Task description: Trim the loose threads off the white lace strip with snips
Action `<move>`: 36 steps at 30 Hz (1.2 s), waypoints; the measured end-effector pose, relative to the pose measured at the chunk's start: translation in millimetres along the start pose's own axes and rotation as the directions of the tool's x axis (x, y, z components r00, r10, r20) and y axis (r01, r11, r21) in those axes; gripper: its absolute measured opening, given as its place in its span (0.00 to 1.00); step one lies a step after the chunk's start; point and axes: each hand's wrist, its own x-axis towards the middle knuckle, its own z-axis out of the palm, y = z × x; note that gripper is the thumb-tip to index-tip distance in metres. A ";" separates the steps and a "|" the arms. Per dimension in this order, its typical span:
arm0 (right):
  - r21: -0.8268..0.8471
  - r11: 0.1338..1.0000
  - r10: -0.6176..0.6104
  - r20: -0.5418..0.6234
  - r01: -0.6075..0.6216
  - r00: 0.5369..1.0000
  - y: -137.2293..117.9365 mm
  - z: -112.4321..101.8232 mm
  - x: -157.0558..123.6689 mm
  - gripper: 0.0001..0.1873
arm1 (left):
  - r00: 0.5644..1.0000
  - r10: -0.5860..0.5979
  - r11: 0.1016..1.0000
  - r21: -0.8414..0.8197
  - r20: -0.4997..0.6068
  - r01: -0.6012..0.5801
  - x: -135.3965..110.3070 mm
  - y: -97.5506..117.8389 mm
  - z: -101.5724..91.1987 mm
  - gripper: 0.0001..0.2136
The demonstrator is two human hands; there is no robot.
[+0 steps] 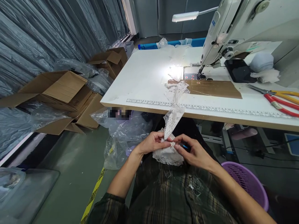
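- The white lace (173, 123) ran from the top of the table (140, 74), over its near edge, to the hands below that edge.
- The left hand (154, 143) pinched the lace between thumb and fingers; the right hand (193, 150) pinched it too, with a dark, blue-marked tool (185, 146) tucked inside its grasp.
- Handling looked partway: one stretch was at the hands, another lay on the table; which was finished could not be told.
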 end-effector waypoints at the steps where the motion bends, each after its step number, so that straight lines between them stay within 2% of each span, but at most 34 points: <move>1: -0.012 1.000 0.021 -0.005 -0.021 1.000 2.1 -0.8 1.6 0.19 | 0.999 -0.016 0.999 0.032 -0.032 0.017 -0.7 -0.4 -0.7 0.19; 5: -0.068 0.996 0.051 0.013 -0.050 0.999 10.7 2.4 8.2 0.26 | 0.995 -0.026 0.986 0.161 -0.092 0.040 -5.5 -3.5 -4.7 0.19; 13: -0.190 0.981 -0.012 0.069 0.025 0.998 15.1 9.6 15.4 0.23 | 0.996 0.012 0.982 0.187 -0.086 0.004 -12.5 -6.6 -7.7 0.19; 18: -0.240 0.969 -0.041 0.084 0.060 0.996 13.2 14.8 22.4 0.21 | 0.994 -0.007 0.985 0.168 -0.111 0.026 -12.6 -5.5 -6.3 0.19; 24: -0.227 0.974 -0.008 -0.032 0.001 0.999 15.8 18.0 26.6 0.22 | 0.993 0.018 0.991 0.130 -0.120 -0.003 -12.0 -0.6 -4.1 0.17; 30: -0.216 0.976 -0.033 0.029 0.038 0.999 16.8 15.4 22.0 0.21 | 0.995 0.000 0.997 0.079 -0.102 0.008 -8.7 1.6 -3.6 0.14; 36: -0.226 0.972 -0.060 -0.004 0.058 0.998 14.2 18.3 21.8 0.19 | 0.991 -0.039 0.997 0.065 -0.131 0.048 -8.2 -1.3 -4.6 0.16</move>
